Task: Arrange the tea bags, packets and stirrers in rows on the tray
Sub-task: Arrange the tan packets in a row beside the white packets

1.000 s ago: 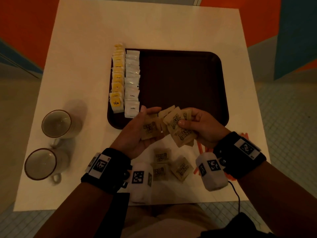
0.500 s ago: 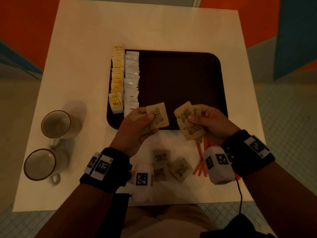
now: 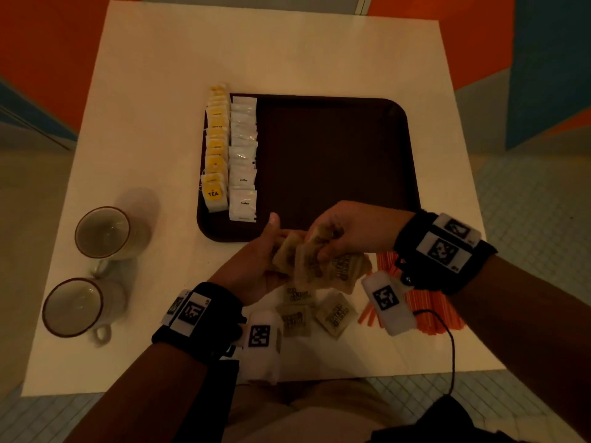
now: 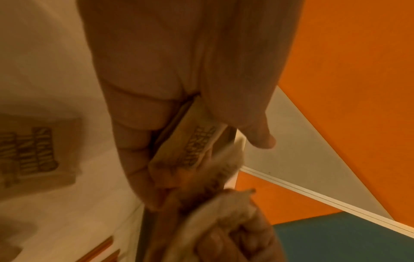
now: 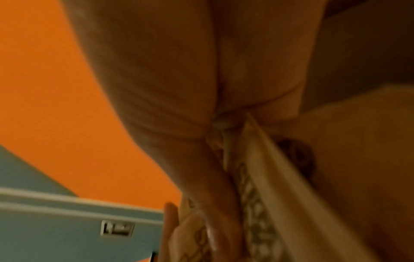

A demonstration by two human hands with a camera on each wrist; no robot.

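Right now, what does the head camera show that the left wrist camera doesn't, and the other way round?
Only the head view shows the tray with a row of tea bags beside a row of white packets, two cups, and the whole pile of orange stirrers, only slivers of which reach the wrist view. Only the left wrist view shows up close a brown packet pinched between thumb and fingers. Both show the left hand and right hand meeting on brown packets, with more lying loose on the table.

Dim, warm orange light; both wrist views blurred, soft.
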